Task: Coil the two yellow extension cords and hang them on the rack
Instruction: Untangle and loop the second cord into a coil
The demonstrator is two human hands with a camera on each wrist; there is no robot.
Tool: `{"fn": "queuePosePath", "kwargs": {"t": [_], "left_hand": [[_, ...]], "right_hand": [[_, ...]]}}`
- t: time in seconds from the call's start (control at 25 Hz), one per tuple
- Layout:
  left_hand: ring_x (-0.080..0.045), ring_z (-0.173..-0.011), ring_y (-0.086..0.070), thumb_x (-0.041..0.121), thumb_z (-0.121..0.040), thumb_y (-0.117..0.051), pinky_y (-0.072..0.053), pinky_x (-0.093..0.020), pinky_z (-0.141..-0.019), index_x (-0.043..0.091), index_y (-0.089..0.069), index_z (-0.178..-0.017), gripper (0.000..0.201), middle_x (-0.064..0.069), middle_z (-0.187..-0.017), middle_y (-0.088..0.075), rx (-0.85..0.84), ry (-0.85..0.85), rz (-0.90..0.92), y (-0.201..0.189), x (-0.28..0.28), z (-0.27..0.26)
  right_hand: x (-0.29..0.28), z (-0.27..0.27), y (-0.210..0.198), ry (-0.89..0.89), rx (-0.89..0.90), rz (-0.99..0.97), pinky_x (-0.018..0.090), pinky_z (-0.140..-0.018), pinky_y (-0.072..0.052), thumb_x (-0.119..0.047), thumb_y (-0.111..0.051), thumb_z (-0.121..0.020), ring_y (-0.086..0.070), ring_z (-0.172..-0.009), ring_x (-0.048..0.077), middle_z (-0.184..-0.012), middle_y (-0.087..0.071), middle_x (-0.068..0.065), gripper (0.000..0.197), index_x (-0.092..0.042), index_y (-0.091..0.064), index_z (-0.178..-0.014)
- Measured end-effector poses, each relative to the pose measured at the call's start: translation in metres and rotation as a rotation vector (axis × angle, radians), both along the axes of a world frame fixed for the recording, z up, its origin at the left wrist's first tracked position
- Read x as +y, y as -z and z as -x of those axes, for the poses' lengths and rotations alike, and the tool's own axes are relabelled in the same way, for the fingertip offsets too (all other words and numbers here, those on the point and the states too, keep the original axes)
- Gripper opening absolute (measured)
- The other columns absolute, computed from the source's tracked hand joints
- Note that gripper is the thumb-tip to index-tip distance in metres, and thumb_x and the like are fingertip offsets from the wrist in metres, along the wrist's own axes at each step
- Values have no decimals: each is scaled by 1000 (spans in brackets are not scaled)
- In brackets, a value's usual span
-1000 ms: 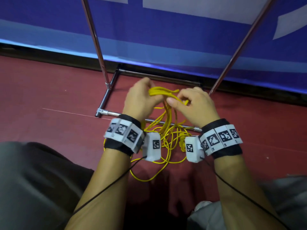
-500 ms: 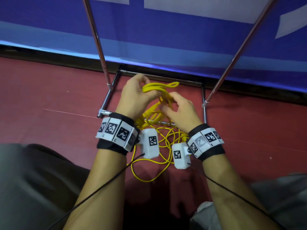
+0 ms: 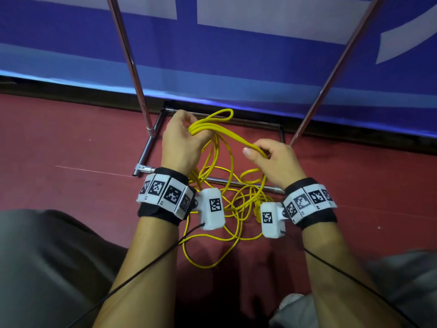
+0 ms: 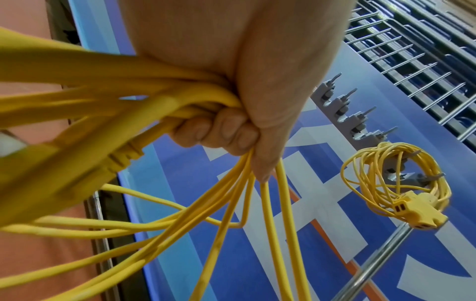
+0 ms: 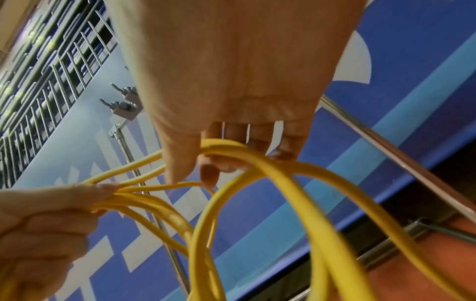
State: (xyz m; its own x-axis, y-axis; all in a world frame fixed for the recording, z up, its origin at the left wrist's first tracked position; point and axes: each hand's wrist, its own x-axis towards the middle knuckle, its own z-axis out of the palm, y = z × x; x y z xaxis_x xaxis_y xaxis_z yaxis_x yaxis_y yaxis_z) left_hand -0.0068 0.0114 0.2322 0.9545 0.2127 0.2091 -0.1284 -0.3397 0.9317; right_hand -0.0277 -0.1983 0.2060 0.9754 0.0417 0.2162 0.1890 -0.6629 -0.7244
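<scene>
Roughly half done, judging by the left wrist view: first yellow cord (image 4: pixel 398 179) already coiled and hung on a grey hook of the rack (image 4: pixel 358 120), its socket block dangling below the loops.

Second yellow cord (image 3: pixel 214 129) only partly gathered. Several loops bunched in the left hand (image 3: pixel 181 140), fingers (image 4: pixel 219 132) curled tight round the bundle, held up over the red floor (image 3: pixel 71 150) just in front of the rack's chrome base frame (image 3: pixel 146 150). Free loop ends sticking out past the fist toward the blue banner (image 3: pixel 236 55). A moulded plug end apparently caught in the same fist, though blurred in the wrist view and hard to be sure of.

Right hand (image 3: pixel 274 162) off to the side, thumb and fingers (image 5: pixel 211 171) closed lightly on a single strand running across to the left hand, apparently drawing out the next turn. Grip looser than the left.

Still a fair tangle of slack hanging and lying on the floor between the wrists, with another yellow plug-like lump among it, near the right wrist.

Left to do, by this reckoning: feeding the remaining slack into the left hand turn by turn, tidying the bundle, then lifting it to a free hook beside the coil already hanging. Several grey hooks visibly unoccupied higher along the bar.
</scene>
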Motion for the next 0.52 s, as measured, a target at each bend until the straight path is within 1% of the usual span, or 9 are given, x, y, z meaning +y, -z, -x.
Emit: {"fn": "queuePosePath", "kwargs": {"t": [0.08,0.16,0.24,0.28,0.32,0.4,0.44,0.48,0.52], "left_hand": [[-5,-54,-40,19,-75,-81,-34,-29,-56,16,-49,-78,32,11,-61,-47,8,25,-30,-1,1,-1],[-10,-58,-45,24,-76,-81,-37,-32,-60,15,-52,-82,31,10,-62,-50,45,57,-113,0,4,-3],[-23,-67,-52,27,-76,-80,-41,-35,-65,16,-52,-86,32,9,-65,-52,92,33,-203,2,6,-3],[-28,-71,-54,27,-76,-79,-42,-37,-66,16,-52,-87,31,9,-66,-53,108,-9,-218,3,7,-3],[-29,-73,-54,26,-76,-78,-43,-37,-66,15,-52,-87,30,8,-66,-52,117,-65,-206,3,9,-3],[-26,-71,-51,23,-78,-76,-42,-35,-66,15,-52,-88,27,8,-66,-50,112,-175,-112,1,15,-5],[-22,-67,-49,21,-79,-76,-43,-34,-64,15,-52,-88,27,9,-66,-50,103,-206,-66,-1,20,-6],[-18,-61,-48,19,-79,-76,-43,-30,-61,15,-52,-88,26,9,-66,-50,95,-205,-46,-1,24,-8],[-13,-57,-46,16,-78,-76,-40,-24,-54,14,-52,-87,26,8,-65,-49,93,-176,-53,0,26,-9]], "right_hand": [[-1,1,-2,-20,-42,-44,20,-60,-35,-40,-64,-87,-43,-60,5,-66,-48,-4,16,-30,-63,-74],[-1,2,-11,-3,-137,-105,14,-59,-35,-37,-64,-86,-45,-62,3,-73,-50,0,7,-31,-67,-85],[-4,2,-19,4,-249,-46,17,-57,-39,-34,-67,-86,-47,-61,3,-75,-51,2,12,-26,-72,-93],[-7,2,-20,13,-263,34,23,-59,-42,-36,-68,-86,-49,-63,4,-74,-53,1,13,-28,-73,-94],[-11,2,-21,38,-212,146,27,-63,-44,-40,-67,-85,-54,-67,9,-75,-58,-1,14,-29,-73,-93],[-18,5,-17,126,41,412,33,-72,-48,-42,-63,-86,-62,-82,24,-76,-64,-3,14,-31,-69,-92],[-20,6,-13,152,156,496,35,-76,-47,-41,-61,-88,-63,-89,30,-76,-65,-2,14,-30,-68,-92],[-23,7,-9,159,220,516,35,-78,-46,-39,-60,-89,-63,-93,32,-75,-64,-2,14,-28,-68,-92],[-22,8,-6,164,235,491,35,-79,-47,-36,-59,-90,-63,-93,31,-75,-66,-2,13,-26,-68,-92]]}}
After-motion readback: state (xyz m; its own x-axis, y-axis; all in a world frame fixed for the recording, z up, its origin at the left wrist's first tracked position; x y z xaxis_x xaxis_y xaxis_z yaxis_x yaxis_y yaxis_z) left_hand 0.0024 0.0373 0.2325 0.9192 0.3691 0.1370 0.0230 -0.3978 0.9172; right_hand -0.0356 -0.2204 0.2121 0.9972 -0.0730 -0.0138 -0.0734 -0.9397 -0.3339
